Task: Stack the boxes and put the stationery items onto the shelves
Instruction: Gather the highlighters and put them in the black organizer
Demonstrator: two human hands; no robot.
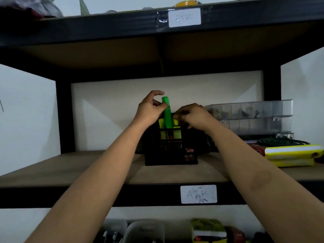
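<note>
Head camera view, looking straight into a dark-framed shelf unit with wooden boards. Two bare forearms reach forward to the middle shelf.

At the centre of that shelf stands a black mesh desk organiser. Yellow and green items show through its mesh and above its rim; what they are cannot be made out.

The left hand pinches a bright green highlighter between thumb and fingers, near its top end. The highlighter is upright, with its lower end down inside the organiser's back compartment.

The right hand is just beside it, at the organiser's top edge. Its fingers are curled inward and close together; whether they grip anything cannot be told, as the fingertips are blurred and dark.

To the right on the same shelf, behind the right forearm, are clear plastic compartment boxes, stacked one on another, with small items inside. In front of them lies a yellow and white package, with a dark coiled cord resting just behind it.

A white label with handwriting is stuck on the front edge of the middle shelf. A second white label is on the edge of the shelf above. Blurred packages show on the shelf below.
</note>
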